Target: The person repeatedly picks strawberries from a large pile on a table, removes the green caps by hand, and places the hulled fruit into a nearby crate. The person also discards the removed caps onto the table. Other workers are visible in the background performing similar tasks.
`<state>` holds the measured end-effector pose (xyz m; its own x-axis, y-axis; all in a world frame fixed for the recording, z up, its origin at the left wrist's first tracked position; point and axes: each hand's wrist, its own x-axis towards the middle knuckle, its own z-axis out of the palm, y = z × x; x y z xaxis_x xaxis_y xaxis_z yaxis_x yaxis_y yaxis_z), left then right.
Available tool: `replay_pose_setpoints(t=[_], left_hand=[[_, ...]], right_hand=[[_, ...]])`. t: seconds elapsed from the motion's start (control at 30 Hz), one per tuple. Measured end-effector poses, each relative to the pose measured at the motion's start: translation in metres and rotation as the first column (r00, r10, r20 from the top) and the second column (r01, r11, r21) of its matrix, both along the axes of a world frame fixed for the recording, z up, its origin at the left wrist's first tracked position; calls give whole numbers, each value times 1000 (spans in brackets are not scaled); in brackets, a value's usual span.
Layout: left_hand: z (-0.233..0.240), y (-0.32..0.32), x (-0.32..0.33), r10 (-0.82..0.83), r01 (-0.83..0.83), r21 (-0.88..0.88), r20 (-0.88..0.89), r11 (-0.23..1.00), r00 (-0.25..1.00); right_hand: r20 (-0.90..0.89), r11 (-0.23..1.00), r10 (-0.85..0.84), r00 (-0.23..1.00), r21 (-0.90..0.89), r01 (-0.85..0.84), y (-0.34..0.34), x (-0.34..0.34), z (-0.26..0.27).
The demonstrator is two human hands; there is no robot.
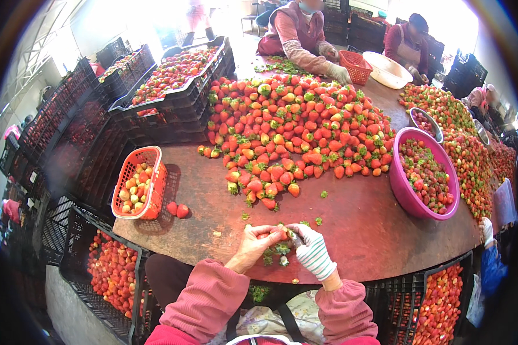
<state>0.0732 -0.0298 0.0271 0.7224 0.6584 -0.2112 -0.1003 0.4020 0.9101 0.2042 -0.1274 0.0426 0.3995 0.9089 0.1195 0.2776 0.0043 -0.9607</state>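
Note:
My bare left hand (259,243) holds a red strawberry (279,233) between thumb and fingers at the near edge of the table. Touching it from the right is my right hand (313,250), in a white glove with green stripes. Its fingers are closed around a small dark tool, partly hidden, whose kind I cannot tell. Cut green strawberry caps (282,249) lie just below both hands. Beyond them a large heap of strawberries (293,125) with leaves covers the middle of the table. Two loose strawberries (177,209) lie to the left.
An orange plastic basket (159,172) with pale strawberries stands left, a magenta basin (446,172) of strawberries right. Black crates (168,114) are stacked at the left. Crates of hulled strawberries (112,276) flank my legs. Across the table, a co-worker (300,34) reaches near a red basket (357,71).

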Motion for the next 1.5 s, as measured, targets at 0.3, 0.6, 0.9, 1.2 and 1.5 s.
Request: replay_pose_setpoints(t=[0.3,0.6,0.9,1.2,1.5], left_hand=[[-11,28,-28,-15,111,-319,289,941,957],[-8,54,-8,207,-238,-142,-203,961,957],[-8,40,5,-23,-11,-167,-199,986,980],[10,22,-5,-140,128,-207,-45,970,989],[13,-4,1,103,-103,-77,-9,992,995]], right_hand=[[486,997,71,871,-45,-57,14,17,-21],[685,994,-70,725,-14,109,83,17,-45],[269,997,-75,960,49,64,34,14,-31],[-450,999,-2,893,40,23,1,12,-6],[259,992,51,964,99,-79,-11,1,-4]])
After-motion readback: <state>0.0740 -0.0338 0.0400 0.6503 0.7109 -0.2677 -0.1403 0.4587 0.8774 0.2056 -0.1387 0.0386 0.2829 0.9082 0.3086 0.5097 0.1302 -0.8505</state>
